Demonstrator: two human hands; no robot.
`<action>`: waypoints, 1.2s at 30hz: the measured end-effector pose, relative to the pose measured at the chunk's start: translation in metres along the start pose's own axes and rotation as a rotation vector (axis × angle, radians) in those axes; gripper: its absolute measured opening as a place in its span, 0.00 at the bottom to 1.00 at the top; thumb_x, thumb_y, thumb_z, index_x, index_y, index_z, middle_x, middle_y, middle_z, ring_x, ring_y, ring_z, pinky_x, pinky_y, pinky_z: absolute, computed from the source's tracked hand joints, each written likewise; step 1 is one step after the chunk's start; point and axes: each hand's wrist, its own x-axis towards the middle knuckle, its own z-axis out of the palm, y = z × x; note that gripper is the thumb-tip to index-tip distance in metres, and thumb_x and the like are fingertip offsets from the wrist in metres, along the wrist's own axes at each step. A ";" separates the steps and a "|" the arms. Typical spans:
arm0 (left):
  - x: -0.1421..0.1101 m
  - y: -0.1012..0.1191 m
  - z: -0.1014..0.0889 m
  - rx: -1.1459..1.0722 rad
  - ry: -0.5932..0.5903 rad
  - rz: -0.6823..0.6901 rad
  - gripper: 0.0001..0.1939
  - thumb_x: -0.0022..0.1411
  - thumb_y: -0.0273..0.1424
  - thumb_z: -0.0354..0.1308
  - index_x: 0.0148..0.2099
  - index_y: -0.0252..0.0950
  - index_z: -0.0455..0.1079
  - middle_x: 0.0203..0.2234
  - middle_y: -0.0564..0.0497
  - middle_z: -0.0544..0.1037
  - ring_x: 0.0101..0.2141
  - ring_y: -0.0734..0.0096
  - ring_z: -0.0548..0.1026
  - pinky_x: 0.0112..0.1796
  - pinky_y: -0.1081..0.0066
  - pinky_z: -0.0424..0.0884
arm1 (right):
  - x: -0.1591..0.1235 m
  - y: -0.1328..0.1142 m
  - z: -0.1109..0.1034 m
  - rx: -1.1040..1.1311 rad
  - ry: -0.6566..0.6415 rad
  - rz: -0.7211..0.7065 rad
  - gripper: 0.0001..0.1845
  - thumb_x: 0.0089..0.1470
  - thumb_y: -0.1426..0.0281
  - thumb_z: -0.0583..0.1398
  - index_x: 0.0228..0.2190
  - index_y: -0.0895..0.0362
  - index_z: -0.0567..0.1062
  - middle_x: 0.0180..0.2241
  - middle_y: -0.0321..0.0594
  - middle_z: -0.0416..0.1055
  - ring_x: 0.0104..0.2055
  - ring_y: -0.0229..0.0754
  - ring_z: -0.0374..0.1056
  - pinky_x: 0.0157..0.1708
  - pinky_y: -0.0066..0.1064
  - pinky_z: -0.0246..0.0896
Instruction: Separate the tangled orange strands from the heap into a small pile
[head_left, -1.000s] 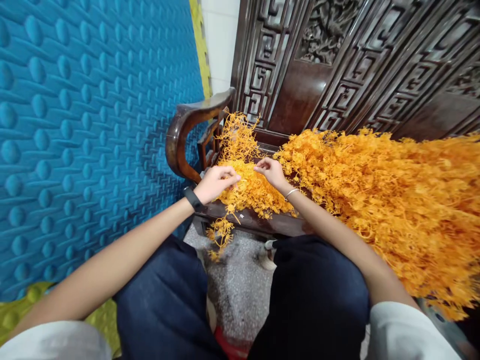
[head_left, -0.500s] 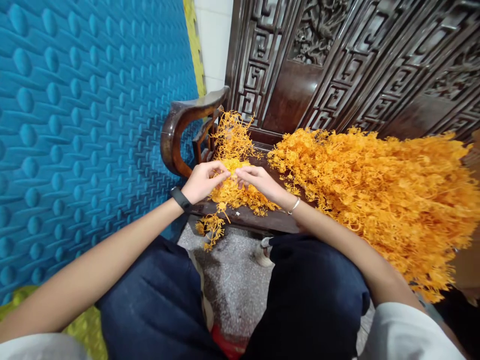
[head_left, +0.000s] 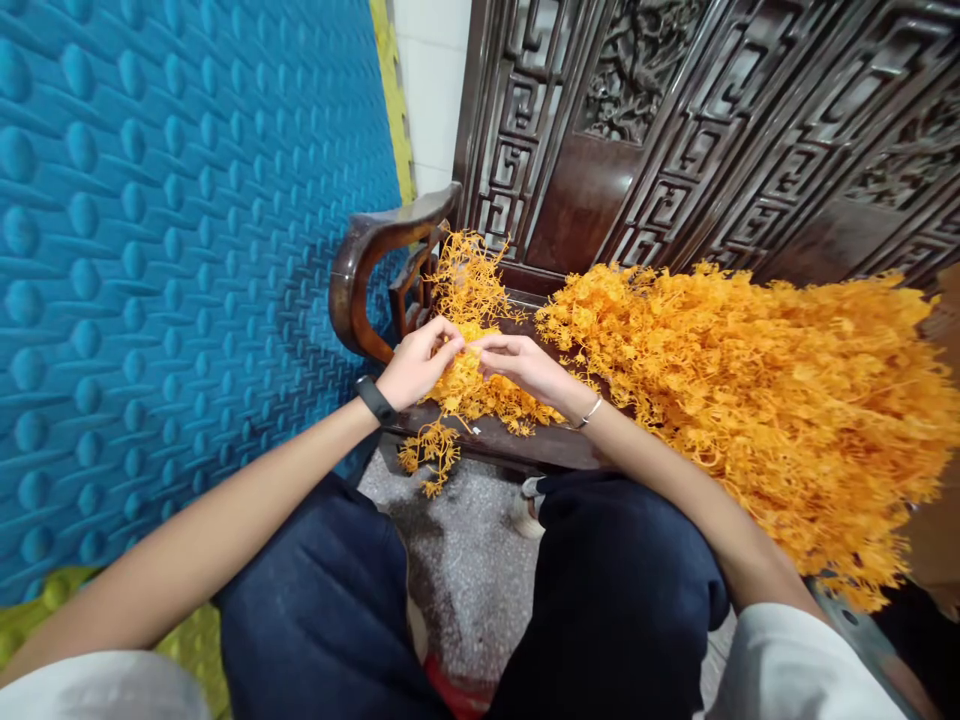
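Over the seat of a dark wooden bench (head_left: 555, 447), my left hand (head_left: 421, 362) is closed in a pinch, thumb against fingers. My right hand (head_left: 529, 370) meets it from the right, its thumb and fingers pinched near the left fingertips. Between them is a bit of yellow-orange plastic flower sprig, mostly hidden by the fingers. Just under both hands lies a small heap of orange sprigs (head_left: 480, 395). One branched sprig (head_left: 431, 455) hangs over the bench's front edge below my left hand. Thin, spiky orange stems (head_left: 469, 275) lie behind the hands.
A large pile of orange artificial flowers (head_left: 765, 390) fills the right side of the bench. The curved wooden armrest (head_left: 352, 270) stands left of my hands, the carved backrest (head_left: 585, 190) behind. Blue foam matting (head_left: 187, 250) rises at the left.
The view has shifted slightly. My right fingers have straightened a little and reach closer to the left fingertips. The hanging sprig stays below my left hand.
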 end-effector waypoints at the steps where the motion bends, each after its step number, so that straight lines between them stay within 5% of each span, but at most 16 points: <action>1: 0.000 -0.001 0.000 -0.009 0.000 -0.011 0.06 0.58 0.33 0.51 0.33 0.35 0.62 0.21 0.56 0.64 0.23 0.76 0.63 0.27 0.73 0.60 | -0.001 0.000 0.000 -0.022 0.007 -0.014 0.13 0.38 0.65 0.67 0.28 0.58 0.75 0.26 0.34 0.69 0.29 0.33 0.63 0.31 0.29 0.61; 12: -0.005 0.005 0.012 -0.116 0.022 -0.257 0.13 0.43 0.37 0.63 0.25 0.32 0.66 0.20 0.55 0.68 0.24 0.76 0.62 0.28 0.73 0.58 | 0.000 0.006 0.014 -0.058 0.101 -0.172 0.14 0.41 0.69 0.64 0.25 0.56 0.63 0.23 0.30 0.66 0.26 0.32 0.63 0.32 0.29 0.60; 19: -0.005 0.001 0.012 -0.049 -0.135 -0.306 0.13 0.46 0.35 0.60 0.17 0.32 0.67 0.09 0.59 0.58 0.17 0.78 0.58 0.22 0.73 0.54 | 0.008 0.022 0.013 -0.230 0.240 -0.130 0.09 0.42 0.73 0.59 0.24 0.56 0.61 0.20 0.29 0.60 0.23 0.32 0.59 0.26 0.28 0.54; 24: 0.001 0.004 0.017 -0.026 -0.094 -0.357 0.10 0.47 0.31 0.59 0.17 0.33 0.68 0.12 0.55 0.66 0.18 0.74 0.64 0.22 0.72 0.58 | 0.014 0.022 0.008 -0.314 0.370 -0.114 0.07 0.41 0.75 0.57 0.23 0.55 0.61 0.17 0.29 0.59 0.21 0.32 0.57 0.24 0.28 0.52; 30: -0.016 0.025 0.024 -0.036 -0.366 -0.431 0.10 0.47 0.29 0.58 0.17 0.33 0.69 0.11 0.54 0.67 0.16 0.76 0.62 0.21 0.73 0.57 | 0.013 0.031 -0.055 -0.220 0.945 -0.154 0.08 0.42 0.75 0.54 0.25 0.53 0.58 0.21 0.31 0.61 0.23 0.35 0.59 0.25 0.29 0.55; 36: -0.021 0.012 0.019 0.082 -0.399 -0.183 0.12 0.49 0.36 0.57 0.22 0.33 0.74 0.16 0.53 0.72 0.21 0.73 0.66 0.25 0.73 0.60 | -0.009 0.051 -0.076 -0.343 0.640 -0.150 0.14 0.39 0.65 0.62 0.29 0.56 0.65 0.23 0.33 0.66 0.27 0.36 0.63 0.31 0.30 0.59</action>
